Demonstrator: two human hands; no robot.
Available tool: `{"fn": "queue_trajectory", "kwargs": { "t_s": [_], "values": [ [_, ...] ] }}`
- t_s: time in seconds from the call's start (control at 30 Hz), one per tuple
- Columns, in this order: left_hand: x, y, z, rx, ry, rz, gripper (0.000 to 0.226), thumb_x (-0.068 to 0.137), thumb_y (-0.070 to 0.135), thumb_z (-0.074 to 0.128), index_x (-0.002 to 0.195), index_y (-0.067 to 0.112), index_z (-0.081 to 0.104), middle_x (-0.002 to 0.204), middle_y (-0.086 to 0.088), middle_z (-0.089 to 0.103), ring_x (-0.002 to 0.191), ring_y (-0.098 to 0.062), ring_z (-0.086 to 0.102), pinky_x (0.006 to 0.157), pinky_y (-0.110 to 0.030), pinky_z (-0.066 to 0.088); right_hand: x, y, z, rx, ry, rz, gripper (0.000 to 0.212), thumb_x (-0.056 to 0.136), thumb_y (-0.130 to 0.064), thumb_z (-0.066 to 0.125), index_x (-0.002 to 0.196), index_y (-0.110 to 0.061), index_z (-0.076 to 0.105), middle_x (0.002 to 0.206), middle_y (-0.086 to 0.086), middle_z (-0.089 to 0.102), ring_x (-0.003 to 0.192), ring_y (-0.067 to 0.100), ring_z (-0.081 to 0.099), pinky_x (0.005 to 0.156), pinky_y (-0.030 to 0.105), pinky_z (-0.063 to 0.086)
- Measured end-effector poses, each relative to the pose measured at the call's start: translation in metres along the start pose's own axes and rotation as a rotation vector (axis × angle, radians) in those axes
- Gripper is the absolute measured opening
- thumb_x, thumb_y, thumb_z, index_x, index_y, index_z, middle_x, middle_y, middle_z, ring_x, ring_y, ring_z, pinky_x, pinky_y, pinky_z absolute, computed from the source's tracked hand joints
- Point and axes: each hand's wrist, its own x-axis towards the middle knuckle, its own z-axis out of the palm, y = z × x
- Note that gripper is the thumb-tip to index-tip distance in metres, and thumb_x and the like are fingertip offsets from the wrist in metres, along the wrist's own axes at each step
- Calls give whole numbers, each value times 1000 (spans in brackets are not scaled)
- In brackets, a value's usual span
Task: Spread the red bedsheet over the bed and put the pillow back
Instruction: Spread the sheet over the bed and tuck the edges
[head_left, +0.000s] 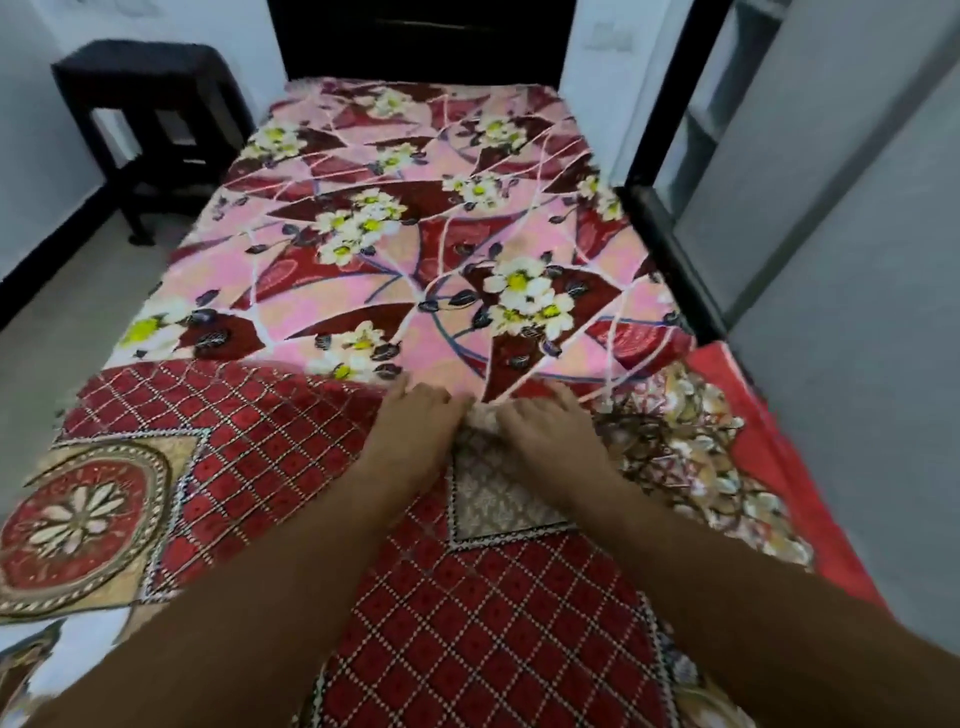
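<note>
The red diamond-patterned cloth bedsheet (249, 447) covers only the near end of the bed. Its leading edge runs across the mattress, where my left hand (415, 415) and right hand (545, 434) lie side by side with fingers curled onto that edge, pinching it as best I can tell. I judge the good move is to part the hands toward the corners, lift the edge, and carry it flat to the black wooden headboard (415, 47). Beyond lies the pink flowered bed cover (415, 234), not yet covered. A black square stool (140, 83) stands left of the bed. Grey cupboard panels (841, 218) crowd the right side and leave little room there. No pillow is in view.
</note>
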Motion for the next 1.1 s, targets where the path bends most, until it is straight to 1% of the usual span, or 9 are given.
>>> {"fn": "queue_trajectory", "kwargs": {
  "t_s": [0.17,0.37,0.43,0.5,0.57,0.67,0.77,0.97,1.1],
  "values": [
    [-9,-12,5,0,82,111,31,74,14,74,105,18,71,82,-6,65,73,-30,65,55,-35,50,-30,73,-26,-130,-199,342,31,78,-19,66,109,-18,69,103,8,71,112,31,59,120,61,10],
    [-13,-5,29,-1,-23,-69,39,82,18,62,119,29,66,102,-4,72,84,-31,70,63,-39,58,-69,151,-39,-312,-305,533,43,80,-53,66,113,-26,72,114,-1,71,138,32,40,114,66,-17],
    [-11,3,31,49,-150,-149,41,87,25,62,127,36,61,109,2,70,90,-27,70,68,-39,58,-83,169,-41,-302,-314,554,34,78,-47,66,100,-23,73,92,-1,72,122,32,53,117,65,-11],
    [-5,18,23,126,-228,-235,35,91,32,54,126,34,61,111,4,69,96,-23,68,79,-40,56,-99,181,-41,-224,-299,638,20,78,-37,63,88,-20,66,81,0,66,96,29,63,115,55,26],
    [5,47,5,223,-288,-336,47,90,50,52,132,30,55,126,-1,63,115,-25,60,100,-48,45,-110,181,-45,-92,-235,741,22,78,-35,64,90,-17,66,82,3,64,81,28,63,77,35,49],
    [25,128,-34,-110,-164,-130,97,77,60,62,155,23,19,158,-11,26,144,-31,29,113,-54,28,-109,166,-49,203,-170,848,21,76,-37,70,85,-18,68,71,-1,58,67,20,58,61,27,48],
    [46,218,-60,-443,14,106,99,81,54,61,159,27,7,159,-7,25,145,-26,28,116,-48,31,-96,158,-55,588,-279,757,27,68,-40,71,89,-23,67,78,-5,65,75,17,64,71,31,57],
    [72,234,-76,-771,0,-15,31,97,19,57,127,26,58,113,1,65,103,-22,61,83,-32,48,-144,190,-99,1471,-229,839,38,77,1,77,110,-18,72,100,5,74,92,20,70,82,30,58],
    [63,225,-88,-1184,-257,-279,27,104,18,46,123,24,64,109,0,67,106,-23,61,83,-35,49,-184,187,-94,1354,-332,782,18,89,-16,73,96,-32,79,101,-2,75,99,18,68,93,36,51]
  ]
}}
